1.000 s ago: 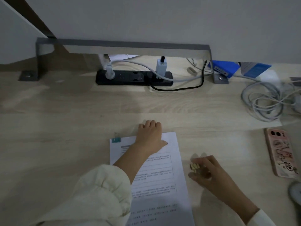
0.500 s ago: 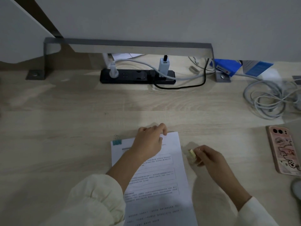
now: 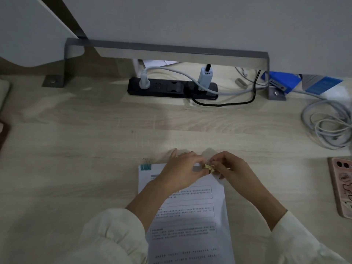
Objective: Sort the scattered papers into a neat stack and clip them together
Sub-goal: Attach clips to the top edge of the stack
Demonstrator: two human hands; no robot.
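Note:
A stack of printed white papers [image 3: 187, 221] lies square on the wooden desk in front of me. A teal binder clip [image 3: 146, 166] grips its top left corner. My right hand [image 3: 231, 168] pinches a yellow binder clip [image 3: 209, 167] at the stack's top right corner. My left hand [image 3: 183, 171] rests on the top edge of the papers, its fingertips touching the same yellow clip. Whether the clip's jaws are around the paper is hidden by my fingers.
A black power strip [image 3: 172, 88] with plugs and cables sits at the back under a grey metal shelf [image 3: 167, 49]. Coiled grey cable [image 3: 328, 126] lies at the right. A phone in a pink case [image 3: 342, 187] lies near the right edge.
My right hand carried the yellow clip from the desk beside the papers up to the top right corner. My left hand slid right along the top edge to meet it.

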